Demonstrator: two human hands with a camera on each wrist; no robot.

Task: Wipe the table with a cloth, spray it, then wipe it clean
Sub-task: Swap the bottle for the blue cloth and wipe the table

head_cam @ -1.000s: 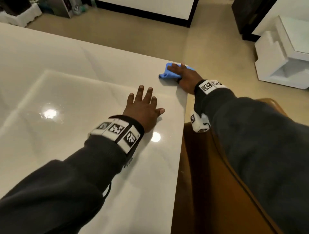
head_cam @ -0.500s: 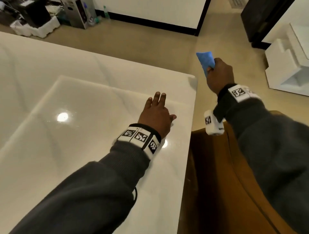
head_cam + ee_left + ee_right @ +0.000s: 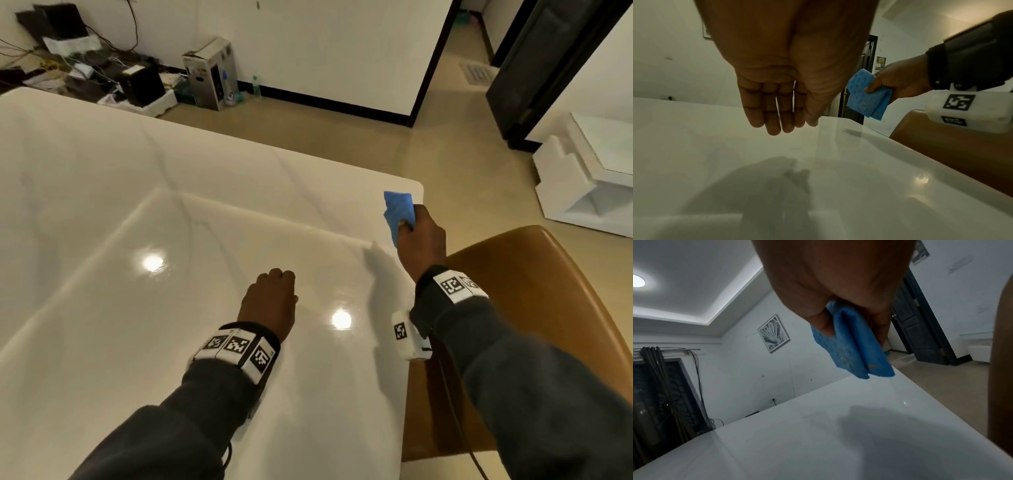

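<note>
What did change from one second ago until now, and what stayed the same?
The right hand lifted the blue cloth off the table corner and now holds it folded in the air. The left hand rose off the table, fingers hanging. The table and the brown chair stayed.

This is a room in a home, a dining or living room by its looks. A large glossy white desk (image 3: 102, 212) with marble-like veining fills most of the head view, and a tan chair (image 3: 534, 301) stands at its 3 o'clock edge. The floor (image 3: 342, 126) is beige tile with a dark skirting board along white walls. At 11 o'clock, cables, papers and a cardboard box (image 3: 210, 73) lie on the floor by the wall. At 1 o'clock a dark panelled door (image 3: 920, 337) stands open. A framed picture (image 3: 773, 333) hangs on the wall, curtains (image 3: 655, 386) flank a barred window, and the ceiling is recessed with cove lighting.
</note>
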